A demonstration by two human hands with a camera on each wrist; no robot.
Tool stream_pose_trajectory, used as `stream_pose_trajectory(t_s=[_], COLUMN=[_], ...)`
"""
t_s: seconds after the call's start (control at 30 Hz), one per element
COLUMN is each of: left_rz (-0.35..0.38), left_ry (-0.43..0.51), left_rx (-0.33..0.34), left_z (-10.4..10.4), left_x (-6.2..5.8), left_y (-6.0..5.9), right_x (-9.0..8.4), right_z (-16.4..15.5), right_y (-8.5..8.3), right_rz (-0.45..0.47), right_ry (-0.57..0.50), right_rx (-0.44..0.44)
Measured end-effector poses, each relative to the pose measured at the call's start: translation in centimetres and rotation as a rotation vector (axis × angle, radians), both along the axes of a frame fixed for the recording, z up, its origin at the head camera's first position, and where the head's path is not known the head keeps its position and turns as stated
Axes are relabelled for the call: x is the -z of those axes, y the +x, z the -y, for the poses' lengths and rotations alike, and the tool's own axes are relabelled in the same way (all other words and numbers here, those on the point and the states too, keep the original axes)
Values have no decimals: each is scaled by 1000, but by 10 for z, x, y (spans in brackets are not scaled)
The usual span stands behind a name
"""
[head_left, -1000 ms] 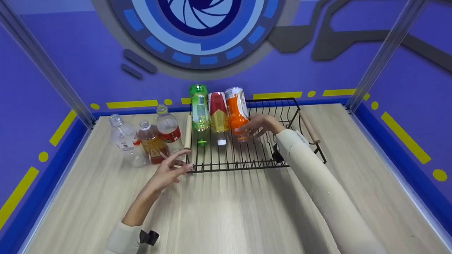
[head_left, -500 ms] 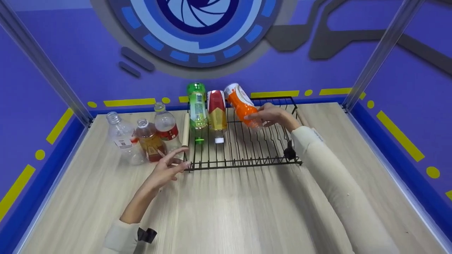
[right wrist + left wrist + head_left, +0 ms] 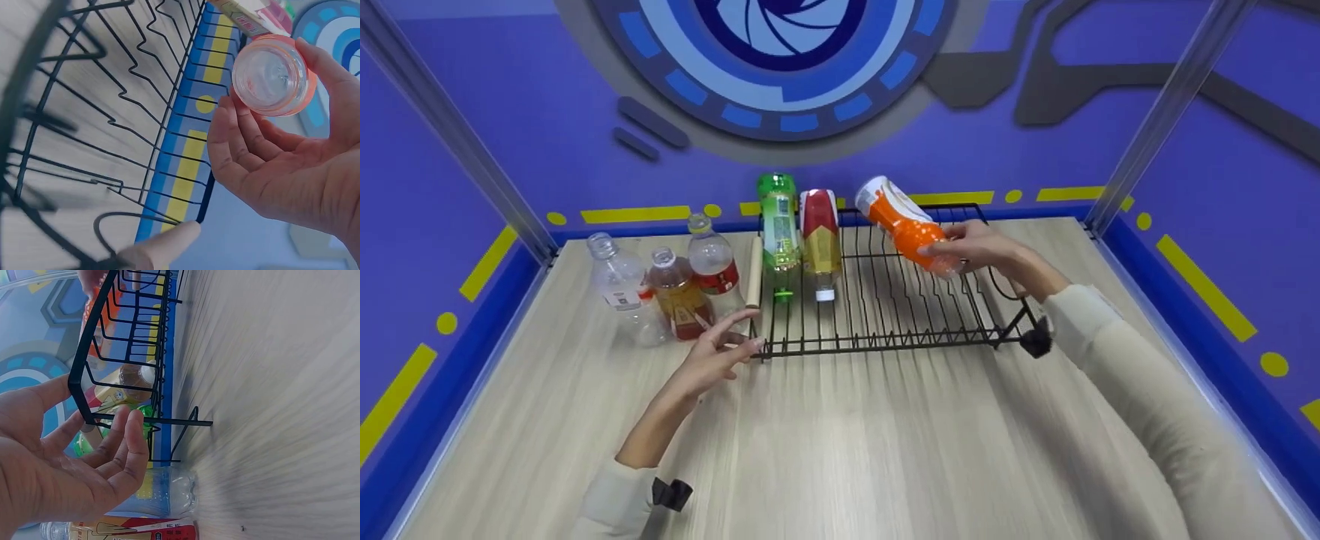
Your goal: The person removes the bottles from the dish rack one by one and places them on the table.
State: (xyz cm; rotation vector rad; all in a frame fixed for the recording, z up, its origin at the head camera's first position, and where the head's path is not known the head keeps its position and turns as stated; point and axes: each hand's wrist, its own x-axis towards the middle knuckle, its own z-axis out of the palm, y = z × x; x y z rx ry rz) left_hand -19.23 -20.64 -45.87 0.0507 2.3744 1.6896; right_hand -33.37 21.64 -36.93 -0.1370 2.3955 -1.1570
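Orange bottle (image 3: 911,229) lifted rightward off rack (image 3: 885,330).

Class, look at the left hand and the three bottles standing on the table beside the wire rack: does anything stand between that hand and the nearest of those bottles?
Nothing visible does. The left hand hovers open by the rack's front-left corner, and the amber bottle, the nearest standing one, is just beyond its fingers over bare table.
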Motion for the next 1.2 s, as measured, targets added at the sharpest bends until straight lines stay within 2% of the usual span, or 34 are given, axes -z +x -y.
stream_pose_trajectory(t_s=[0.23,0.43,0.53,0.73,0.93,1.2], left_rz=[4,5,-3,-13,-19,-20], left_ry=[4,-10,-17,-29,-22,3], left_rx=[10,8,15,15,23,-21], left_z=[-1,3,3,-2,-3,-6], left_x=[0,-1,-1,1,3,4], left_y=[0,1,0,1,2,4], right_x=[-10,-8,-6,0,4,8], right_z=[-23,-31,-32,-29,-21,-9], right_y=[24,38,45,58,72,88], right_rz=[-23,-48,-31,6,24,20], right_ry=[-43,-63,-81,-124,-102,-84], right_rx=[-64,-142,-180,-241,-301,-431])
